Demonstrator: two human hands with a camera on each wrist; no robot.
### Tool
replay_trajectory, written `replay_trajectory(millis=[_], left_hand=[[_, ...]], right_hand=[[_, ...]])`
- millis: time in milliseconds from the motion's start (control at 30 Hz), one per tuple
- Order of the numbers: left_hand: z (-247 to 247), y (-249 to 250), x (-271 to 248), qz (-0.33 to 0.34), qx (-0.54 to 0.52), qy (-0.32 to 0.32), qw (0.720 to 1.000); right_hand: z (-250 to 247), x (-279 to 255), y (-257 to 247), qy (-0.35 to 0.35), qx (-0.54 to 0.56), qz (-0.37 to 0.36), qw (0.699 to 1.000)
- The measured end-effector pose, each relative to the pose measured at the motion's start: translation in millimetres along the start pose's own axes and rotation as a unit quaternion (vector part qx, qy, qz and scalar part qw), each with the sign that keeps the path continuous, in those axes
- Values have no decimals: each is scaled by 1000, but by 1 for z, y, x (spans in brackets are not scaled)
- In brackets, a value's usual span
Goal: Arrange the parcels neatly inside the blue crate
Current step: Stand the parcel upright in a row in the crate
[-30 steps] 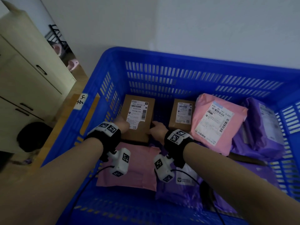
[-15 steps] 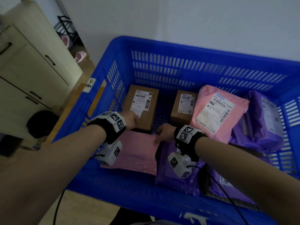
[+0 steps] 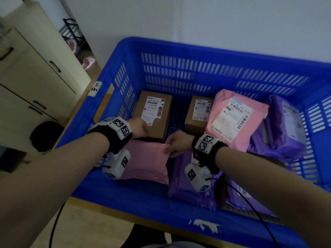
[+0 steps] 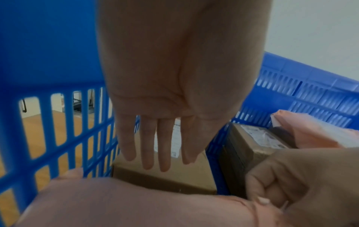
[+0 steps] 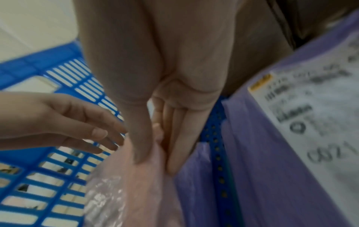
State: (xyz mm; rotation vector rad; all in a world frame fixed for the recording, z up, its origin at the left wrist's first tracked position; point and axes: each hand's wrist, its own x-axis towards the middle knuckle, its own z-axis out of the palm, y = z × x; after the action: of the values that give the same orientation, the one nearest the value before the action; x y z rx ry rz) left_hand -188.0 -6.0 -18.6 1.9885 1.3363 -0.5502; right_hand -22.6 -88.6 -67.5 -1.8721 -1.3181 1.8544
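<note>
The blue crate (image 3: 179,51) holds two brown boxes, a larger one (image 3: 155,111) at back left and a smaller one (image 3: 198,111) beside it. A labelled pink mailer (image 3: 236,119) leans right of them. A plain pink mailer (image 3: 145,161) lies at front left. My right hand (image 3: 175,144) pinches its far right corner between thumb and fingers (image 5: 156,164). My left hand (image 3: 139,127) hovers with straight fingers (image 4: 155,145) over the near edge of the larger box (image 4: 165,176), holding nothing.
Purple mailers lie at front middle (image 3: 179,185) and piled at the right (image 3: 279,136). A cream cabinet (image 3: 35,77) stands left of the crate, with a white wall behind. The crate sits on a wooden surface (image 3: 89,221).
Both hands drew back from the sides of the larger brown box. The right hand moved onto the plain pink mailer and took its corner. The left hand stayed near the box.
</note>
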Motion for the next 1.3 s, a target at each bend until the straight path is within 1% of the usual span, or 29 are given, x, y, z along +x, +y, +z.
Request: replay_trajectory(millis=[67,200,333,433,500,600,667,733,767,833,900,933,1000,1067,1133,1167,1200,1267,1300], left_hand=[[-7,4,-6,8,8,9,1000],[-32,11,-19,26,13,4,1000],[-55,17,-25,46,-6,57,997],[-64,23,-30,100,-31,134,985],[-70,29,-33,121,-81,156,977],[-79,39,-42,111,-185,152,965],[-85,40,-44,120,-263,150,945],[-88,39,-46,155,-305,166,925],[-87,38,-48,176,-304,178,919],[-84,37,-45,207,-243,207,925],[-80,41,-43,222,-172,256,925],[-78,43,-43,223,-158,276,921],[-76,45,-40,224,-176,290,913],[-76,43,-34,223,-208,293,906],[-77,41,-30,208,-243,294,901],[-78,40,-29,195,-260,291,900],[-80,37,-28,183,-271,285,901],[-83,33,-28,159,-291,271,904],[-84,31,-28,147,-321,268,896]], right_hand=[[-6,-10,-7,3,1,-19,1000],[-22,-40,-26,37,31,-55,997],[-38,-69,-47,55,83,-93,991],[-53,-87,-66,57,135,-112,983],[-63,-96,-78,69,156,-129,977],[-77,-105,-94,104,178,-139,969],[-84,-108,-100,130,203,-129,962],[-89,-110,-106,148,231,-115,955],[-91,-111,-108,149,245,-110,952],[-92,-114,-113,144,270,-98,947],[-92,-114,-116,140,279,-94,945],[-91,-113,-117,141,278,-94,946],[-89,-112,-118,146,277,-103,944],[-89,-111,-116,157,286,-132,936],[-91,-109,-113,195,304,-171,917],[-92,-106,-112,228,302,-189,906],[-92,-103,-109,271,282,-199,899],[-96,-95,-101,359,199,-195,891],[-98,-91,-95,384,165,-183,890]])
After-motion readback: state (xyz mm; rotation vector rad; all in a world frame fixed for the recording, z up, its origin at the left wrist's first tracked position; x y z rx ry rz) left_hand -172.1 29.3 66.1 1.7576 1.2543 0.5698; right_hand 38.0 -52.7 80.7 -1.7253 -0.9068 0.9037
